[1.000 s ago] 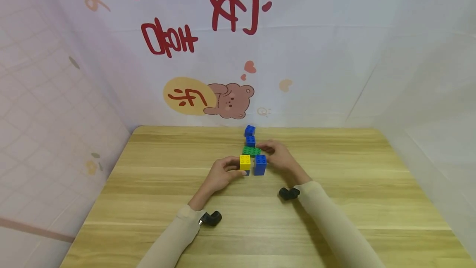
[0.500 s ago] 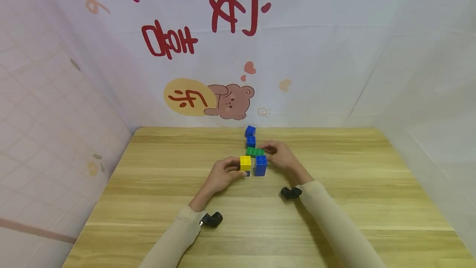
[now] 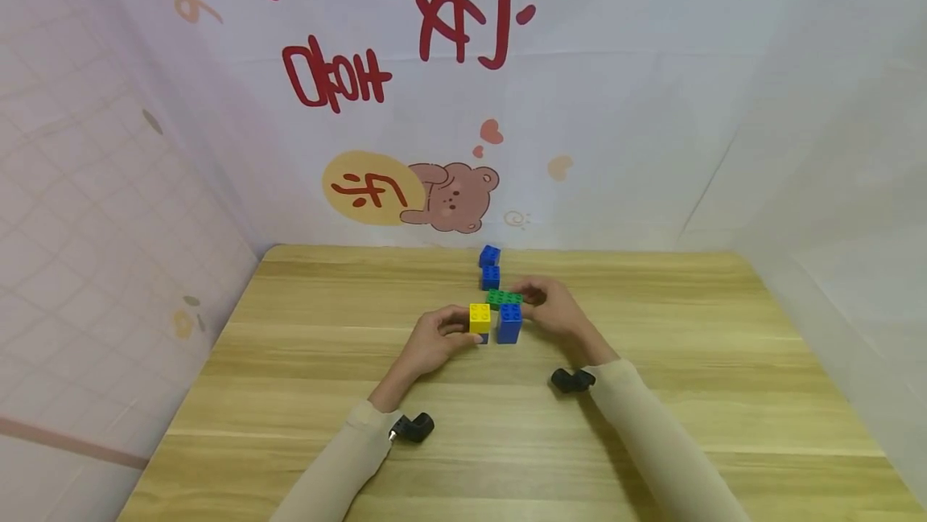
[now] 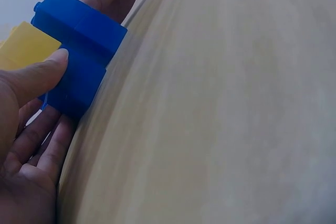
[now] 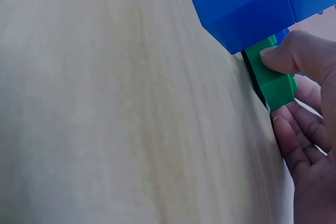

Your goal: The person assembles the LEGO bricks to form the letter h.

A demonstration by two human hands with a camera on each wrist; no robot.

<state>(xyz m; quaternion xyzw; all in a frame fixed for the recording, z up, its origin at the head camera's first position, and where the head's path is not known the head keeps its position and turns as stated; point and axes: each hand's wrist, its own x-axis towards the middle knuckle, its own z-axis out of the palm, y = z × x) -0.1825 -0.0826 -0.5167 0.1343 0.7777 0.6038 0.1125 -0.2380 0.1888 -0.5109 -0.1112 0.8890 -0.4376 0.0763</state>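
My left hand [image 3: 433, 341] holds a two-brick stack, a yellow toy brick [image 3: 479, 314] on top of a blue brick [image 4: 81, 87]. Its thumb lies across the near face in the left wrist view, with the fingers behind. Just right of that stack stands a taller blue stack [image 3: 510, 327], which no hand grips. Behind the blue stack, my right hand [image 3: 556, 317] pinches the long green brick [image 5: 273, 82] between thumb and fingers, low at the table surface. The blue stack partly hides the green brick in the right wrist view.
Two loose blue bricks, one nearer [image 3: 490, 277] and one farther [image 3: 489, 256], sit behind the green brick toward the back edge. A wooden table [image 3: 478, 441] carries everything. A printed white cloth [image 3: 615, 128] hangs behind it.
The green brick has slid rightward with my right hand, ending more behind the tall blue stack. My left hand and its yellow-and-blue stack stay nearly still. The head view has shifted slightly.
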